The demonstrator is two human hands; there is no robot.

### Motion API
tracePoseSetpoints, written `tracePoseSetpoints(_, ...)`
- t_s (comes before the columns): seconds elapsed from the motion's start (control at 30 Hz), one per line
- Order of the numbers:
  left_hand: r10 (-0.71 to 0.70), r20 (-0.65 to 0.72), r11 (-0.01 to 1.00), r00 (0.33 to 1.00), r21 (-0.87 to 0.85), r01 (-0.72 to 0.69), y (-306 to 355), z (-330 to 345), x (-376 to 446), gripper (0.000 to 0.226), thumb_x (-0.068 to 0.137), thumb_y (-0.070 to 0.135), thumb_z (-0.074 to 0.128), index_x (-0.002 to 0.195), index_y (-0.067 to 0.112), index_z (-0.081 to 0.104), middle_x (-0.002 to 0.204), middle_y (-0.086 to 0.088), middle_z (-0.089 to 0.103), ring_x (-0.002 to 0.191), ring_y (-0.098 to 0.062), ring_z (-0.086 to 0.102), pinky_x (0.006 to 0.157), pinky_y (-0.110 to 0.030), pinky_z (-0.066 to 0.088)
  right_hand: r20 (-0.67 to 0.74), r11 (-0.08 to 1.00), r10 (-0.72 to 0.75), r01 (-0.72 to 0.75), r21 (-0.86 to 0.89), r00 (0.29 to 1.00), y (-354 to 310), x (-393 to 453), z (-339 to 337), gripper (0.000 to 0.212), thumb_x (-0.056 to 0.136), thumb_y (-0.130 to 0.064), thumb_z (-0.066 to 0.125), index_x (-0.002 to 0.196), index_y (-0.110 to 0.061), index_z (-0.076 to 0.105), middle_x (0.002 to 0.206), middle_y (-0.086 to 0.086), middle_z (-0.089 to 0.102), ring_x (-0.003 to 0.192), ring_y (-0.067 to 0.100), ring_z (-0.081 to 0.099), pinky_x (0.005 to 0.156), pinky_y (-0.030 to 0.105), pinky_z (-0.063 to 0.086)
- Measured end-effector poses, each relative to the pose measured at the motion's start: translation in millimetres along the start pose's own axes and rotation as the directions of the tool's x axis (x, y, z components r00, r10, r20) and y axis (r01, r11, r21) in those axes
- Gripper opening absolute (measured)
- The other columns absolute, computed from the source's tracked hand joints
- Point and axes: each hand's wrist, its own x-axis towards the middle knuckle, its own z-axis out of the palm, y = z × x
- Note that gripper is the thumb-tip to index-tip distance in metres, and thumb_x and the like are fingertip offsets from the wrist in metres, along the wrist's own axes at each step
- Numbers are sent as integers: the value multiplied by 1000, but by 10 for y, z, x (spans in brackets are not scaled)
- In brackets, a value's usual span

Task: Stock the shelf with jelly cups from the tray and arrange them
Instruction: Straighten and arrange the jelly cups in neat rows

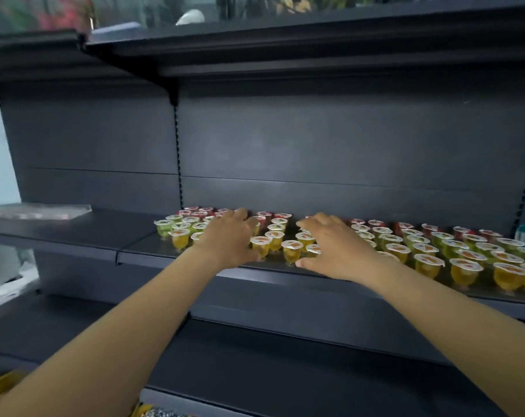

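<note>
Jelly cups (291, 251), yellow, green, red, foil-lidded, upright in rows.

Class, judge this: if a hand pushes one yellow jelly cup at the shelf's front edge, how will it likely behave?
The yellow cup narrows to a small foot, so it probably tips easily. It looks small and thin-walled, so likely light and slides readily on the smooth shelf. Close neighbours would probably get knocked.

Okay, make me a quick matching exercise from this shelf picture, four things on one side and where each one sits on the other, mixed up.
Things:
1. red jelly cups
2. yellow jelly cups
3. clear plastic sheet
4. left hand

Places:
A. front row, near the shelf edge
B. left end of the shelf
C. back row, by the rear panel
D. over the cups, left of the right hand

Pairs: 1-C, 2-A, 3-B, 4-D
</note>
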Motion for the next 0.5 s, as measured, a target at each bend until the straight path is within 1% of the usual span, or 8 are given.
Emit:
tracePoseSetpoints(0.1, -30, 8, 1000, 1000, 9, 30, -410, 98, -93, 72, 86, 49, 58, 144, 18, 30, 153, -8, 25, 139, -28, 27, 112, -43, 30, -1, 1000, -17, 17, 19, 1000, -349, 192, 133, 75, 84, -45, 64, 146, -23, 28, 150, 2, 30, 138, 22, 27, 110, 36, 30)
tracePoseSetpoints(0.23, -36, 8, 999, 999, 15, 36, -1078, 229, -146, 70, 86, 50, 58, 143, 19, 32, 152, -6, 27, 137, -27, 29, 109, -42, 33, 6, 1000, -23, 22, 20, 1000, -854, 537, 340, 77, 85, -45, 63, 148, -24, 25, 156, 0, 21, 143, 22, 20, 112, 36, 27)
tracePoseSetpoints(0.3, -15, 2, 1000, 1000, 20, 15, -1434, 313, -154, 68, 86, 50, 58, 142, 18, 35, 150, -6, 30, 135, -27, 32, 106, -41, 35, 1, 1000, 0, 0, 29, 1000, -1126, 741, 454, 77, 86, -45, 63, 149, -24, 24, 156, 1, 20, 144, 21, 18, 112, 36, 26)
tracePoseSetpoints(0.37, 2, 13, 1000, 1000, 29, -2, -1795, 402, -153, 68, 86, 49, 58, 142, 18, 35, 148, -7, 31, 133, -27, 33, 106, -41, 35, 1, 998, 36, -36, 55, 999, -1400, 968, 563, 79, 85, -45, 63, 149, -24, 23, 157, 0, 19, 144, 21, 17, 113, 37, 26)
tracePoseSetpoints(0.5, 67, 26, 991, 997, 117, -70, -2431, 607, -120, 62, 88, 46, 55, 139, 17, 36, 146, -9, 32, 132, -28, 34, 105, -41, 34, -8, 991, 104, -103, 90, 995, -1863, 1357, 798, 77, 84, -45, 65, 147, -25, 26, 153, 0, 26, 140, 22, 24, 109, 38, 32)
